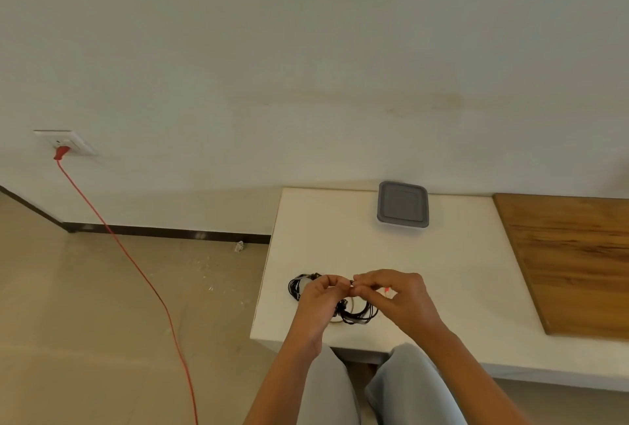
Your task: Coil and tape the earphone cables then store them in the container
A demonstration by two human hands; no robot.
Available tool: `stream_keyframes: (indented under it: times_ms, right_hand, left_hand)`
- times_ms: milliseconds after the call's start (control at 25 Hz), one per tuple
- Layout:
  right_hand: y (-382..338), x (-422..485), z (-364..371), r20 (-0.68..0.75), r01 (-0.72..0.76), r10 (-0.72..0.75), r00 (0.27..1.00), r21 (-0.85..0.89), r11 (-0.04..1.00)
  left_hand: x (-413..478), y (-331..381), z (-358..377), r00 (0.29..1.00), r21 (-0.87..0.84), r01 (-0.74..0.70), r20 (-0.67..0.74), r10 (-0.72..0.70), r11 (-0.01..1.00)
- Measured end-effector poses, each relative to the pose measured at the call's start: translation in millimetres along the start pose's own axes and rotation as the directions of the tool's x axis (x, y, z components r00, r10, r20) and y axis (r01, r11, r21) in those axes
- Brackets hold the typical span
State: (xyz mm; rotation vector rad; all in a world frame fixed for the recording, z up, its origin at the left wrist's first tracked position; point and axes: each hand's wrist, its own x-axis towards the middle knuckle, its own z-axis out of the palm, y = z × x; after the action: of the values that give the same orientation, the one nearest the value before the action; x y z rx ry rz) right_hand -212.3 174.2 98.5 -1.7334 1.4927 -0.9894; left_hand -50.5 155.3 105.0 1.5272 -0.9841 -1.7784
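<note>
Black earphone cables lie in loose coils on the white table (323, 220) near its front left corner, one bundle (297, 285) to the left of my hands and another (359, 314) beneath them. My left hand (320, 298) and my right hand (398, 298) meet above the coils, fingertips pinched together on a short stretch of black cable (350, 284). A small red and white bit (388, 289) shows by my right fingers; what it is I cannot tell. The grey-lidded container (402, 204) stands closed at the back of the table.
A wooden board (571, 261) covers the table's right side. A red cord (136, 264) runs from a wall socket (64, 143) down across the floor at the left. My knees (371, 387) are below the table's front edge.
</note>
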Motion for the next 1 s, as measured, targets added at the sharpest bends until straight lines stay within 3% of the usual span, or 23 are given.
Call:
stream_keyframes:
  times_ms: [120,240,280,360,480,560,640,720,760,840,920,1000]
  right_hand:
    - [-4.0,5.1,14.7,-0.067,-0.217,0.224,0.972,0.097,0.971]
    - [-8.0,11.3,28.7,-0.046,-0.453,0.467,0.883,0.174,0.874]
    - [-8.3,13.5,30.8,0.035,-0.554,0.564,0.825,0.243,0.796]
    - [-10.5,18.6,29.0,0.253,-0.746,0.715,0.651,0.389,0.541]
    - [-4.9,25.4,23.8,0.499,-0.861,0.764,0.408,0.489,0.14]
    - [1.0,26.5,25.3,0.603,-0.852,0.734,0.312,0.52,-0.065]
    - [5.4,25.2,28.3,0.656,-0.834,0.699,0.285,0.529,-0.157]
    - [6.0,23.7,30.9,0.649,-0.828,0.688,0.323,0.547,-0.126]
    - [7.4,23.1,31.8,0.592,-0.829,0.709,0.383,0.559,-0.019]
    - [12.2,21.6,32.4,0.392,-0.782,0.721,0.572,0.526,0.334]
    - [16.9,20.7,32.4,0.241,-0.677,0.636,0.733,0.353,0.646]
    - [28.2,26.2,34.9,0.118,-0.565,0.552,0.825,0.161,0.809]
  left_hand:
    - [-4.5,-9.0,0.1,1.0,0.01,-0.028,-0.011,0.028,1.0]
    - [-5.7,-17.5,-0.8,0.984,0.131,-0.149,-0.083,0.161,0.98]
    - [-4.7,-20.0,-2.5,0.973,0.182,-0.182,-0.11,0.204,0.966]
    - [0.1,-24.3,-7.0,0.958,0.223,-0.212,-0.144,0.247,0.951]
    - [8.3,-25.0,-12.3,0.959,0.232,-0.191,-0.163,0.231,0.954]
    - [13.0,-23.7,-13.0,0.961,0.218,-0.193,-0.156,0.229,0.957]
    - [15.9,-23.8,-12.3,0.961,0.204,-0.199,-0.153,0.232,0.959]
    - [18.6,-27.5,-12.0,0.962,0.206,-0.183,-0.162,0.218,0.961]
    - [20.3,-30.3,-12.5,0.964,0.215,-0.164,-0.171,0.203,0.963]
    - [25.2,-33.9,-13.6,0.968,0.234,-0.117,-0.189,0.163,0.965]
    - [32.6,-33.7,-13.2,0.975,0.226,-0.085,-0.181,0.128,0.97]
    - [45.1,-31.2,-11.0,0.987,0.138,-0.058,-0.143,0.078,0.989]
